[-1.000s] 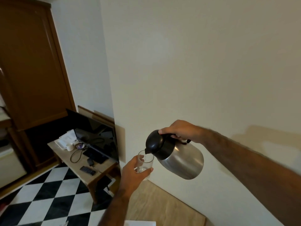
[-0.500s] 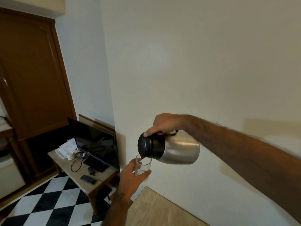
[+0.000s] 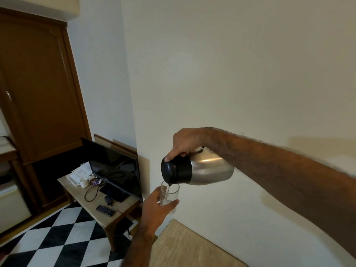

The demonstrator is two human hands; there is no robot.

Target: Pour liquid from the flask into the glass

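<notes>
Cream walls (image 3: 231,64), checkered floor (image 3: 63,237), brown wardrobe (image 3: 38,89), low table (image 3: 123,207) with television (image 3: 115,168).

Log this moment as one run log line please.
phase: pouring | right hand: holds flask, tipped near level | left hand: holds glass under spout | stream entering glass | glass partly filled

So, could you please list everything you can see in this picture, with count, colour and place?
flask: 1, steel with black top, tipped over the glass, pouring
glass: 1, clear, under the spout, stream falling in
television: 1, black, on the low table
low table: 1, beige top, left of centre
remote: 1, black, front of the low table
cup: 1, white, beside the papers
papers: a few, white, back of the low table
cupboard: 1, brown, left
floor: black and white squares
near table: 1, beige, bottom
left hand: holds the glass
right hand: holds the flask
</notes>
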